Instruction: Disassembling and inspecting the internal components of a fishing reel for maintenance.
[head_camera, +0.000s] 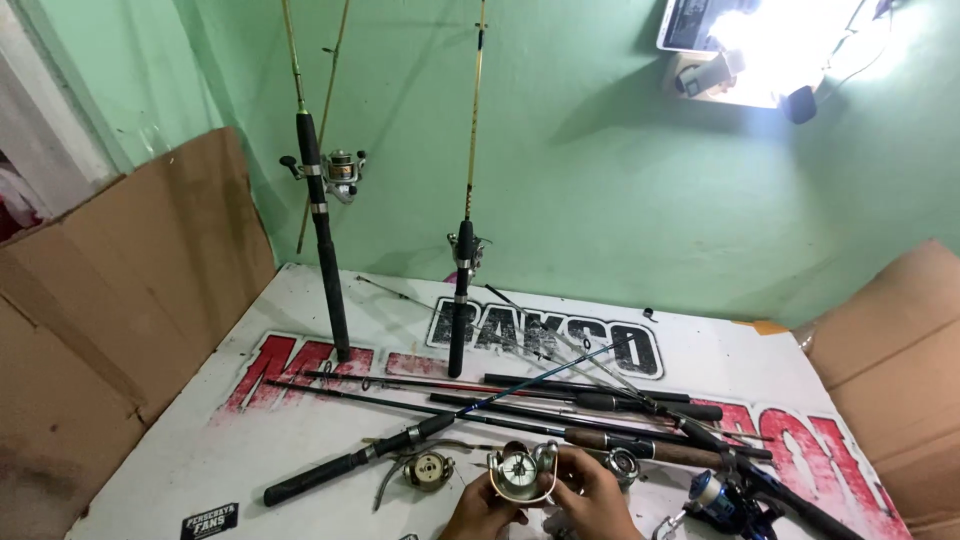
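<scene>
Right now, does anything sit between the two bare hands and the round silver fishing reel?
Nothing visible does: the left hand and right hand already grip the round silver fishing reel directly, above the white printed table.

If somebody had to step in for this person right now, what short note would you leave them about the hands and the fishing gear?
Left hand: in a grip on the lower left side of a silver fishing reel.
Right hand: holding the same reel from the right, fingers on its edge.
Things: the reel is held up just above the white printed table. A second small reel lies left of it, and a blue spinning reel lies to the right. Several loose rods lie across the table. Two rods with reels lean upright against the green wall.
Done or left: cannot tell from this view; the reel is simply in hand.
</scene>
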